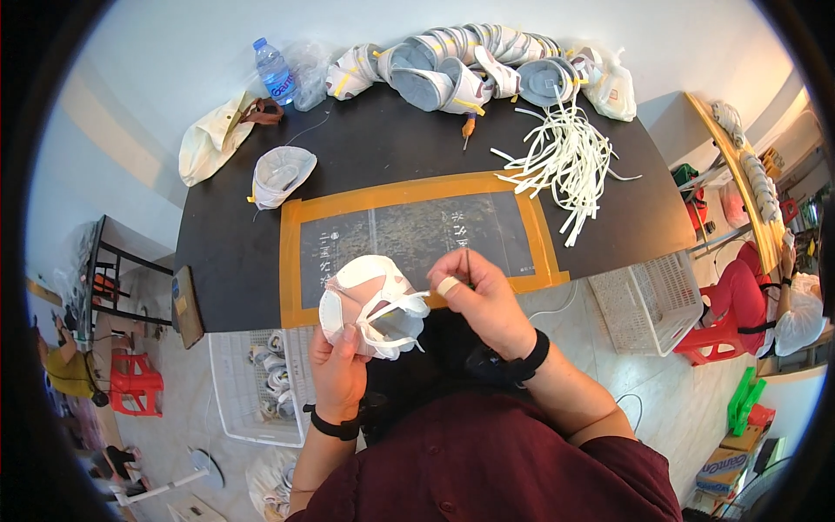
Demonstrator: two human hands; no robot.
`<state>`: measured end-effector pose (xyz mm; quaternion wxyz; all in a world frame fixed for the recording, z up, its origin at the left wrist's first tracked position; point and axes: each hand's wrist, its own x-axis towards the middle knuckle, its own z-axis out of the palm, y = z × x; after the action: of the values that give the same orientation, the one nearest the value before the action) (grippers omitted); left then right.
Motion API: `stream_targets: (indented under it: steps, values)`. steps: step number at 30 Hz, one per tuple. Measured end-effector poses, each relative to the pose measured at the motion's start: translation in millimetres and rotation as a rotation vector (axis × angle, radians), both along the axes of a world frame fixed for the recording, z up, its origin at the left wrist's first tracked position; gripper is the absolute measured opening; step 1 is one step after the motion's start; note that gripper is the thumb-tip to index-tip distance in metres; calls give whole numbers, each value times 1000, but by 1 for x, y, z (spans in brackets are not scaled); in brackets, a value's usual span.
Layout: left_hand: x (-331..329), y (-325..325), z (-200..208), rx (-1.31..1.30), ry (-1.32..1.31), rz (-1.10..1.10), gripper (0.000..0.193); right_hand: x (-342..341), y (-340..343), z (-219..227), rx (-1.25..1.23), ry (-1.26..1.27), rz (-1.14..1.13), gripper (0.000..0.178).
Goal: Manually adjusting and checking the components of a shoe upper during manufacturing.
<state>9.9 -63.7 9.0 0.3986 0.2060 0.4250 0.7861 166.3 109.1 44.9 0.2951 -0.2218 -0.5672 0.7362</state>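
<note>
My left hand [338,376] grips a white and pink shoe upper [352,300] by its lower edge, above the near side of the table. White shoelace [391,306] crosses the upper's opening, and one strand runs to the right. My right hand [477,300] is closed in a pinch on that strand, just right of the upper. A thin dark tool [468,264], partly hidden, sticks up from the same fingers; its kind is unclear. Beige tape [447,285] wraps one finger. Behind my hands lies a dark printed mat [409,235] framed with orange tape.
A pile of white laces [570,157] lies at right. Stacked shoe uppers [435,61] line the back, with a wooden-handled tool [469,128] before them. Another upper [283,174] and a bottle [274,70] are at left. Crates [261,422] stand below; a person [748,291] sits at right.
</note>
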Motion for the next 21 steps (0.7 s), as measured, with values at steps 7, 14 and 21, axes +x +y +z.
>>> stream_targets:
  steps: [7, 14, 21]
  values:
    - [-6, -3, -1, -45, -11, -6, 35, 9, 15, 10, 42, -36, -109, 10]
    - [-4, 0, 0, -64, 19, -26, 35, 0, 1, 2, 205, -105, 4, 11]
    - [-3, -2, 0, -88, -8, -22, 34, -3, 3, -2, 258, -273, 32, 11]
